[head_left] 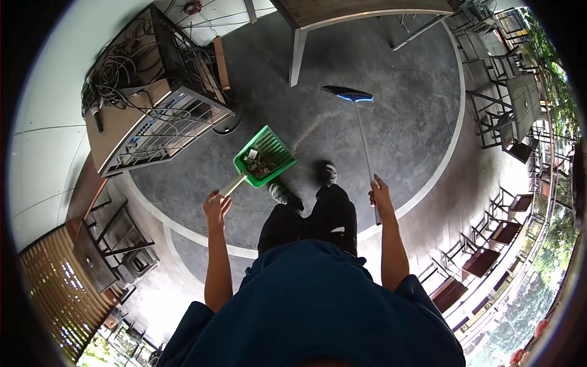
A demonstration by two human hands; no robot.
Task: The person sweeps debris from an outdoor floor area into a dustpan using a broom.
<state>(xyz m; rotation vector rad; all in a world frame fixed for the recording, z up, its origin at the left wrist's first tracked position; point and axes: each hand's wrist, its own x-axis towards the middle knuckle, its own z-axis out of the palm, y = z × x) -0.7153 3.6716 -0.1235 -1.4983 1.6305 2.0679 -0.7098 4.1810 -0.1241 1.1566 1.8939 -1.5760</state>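
My left hand is closed around the pale handle of a green dustpan. Brown scraps and a small whitish piece of litter lie inside the pan, which is in front of my left shoe. On the other side, my right hand grips the grey stick of a broom. Its dark bristle head with a blue edge is farther out on the dark floor, apart from the dustpan. A faint line of dust shows on the floor between broom head and pan.
To the left stands an equipment rack with tangled black cables on top. A wooden table stands ahead. Desks and chairs line the right side, and another table is at the lower left.
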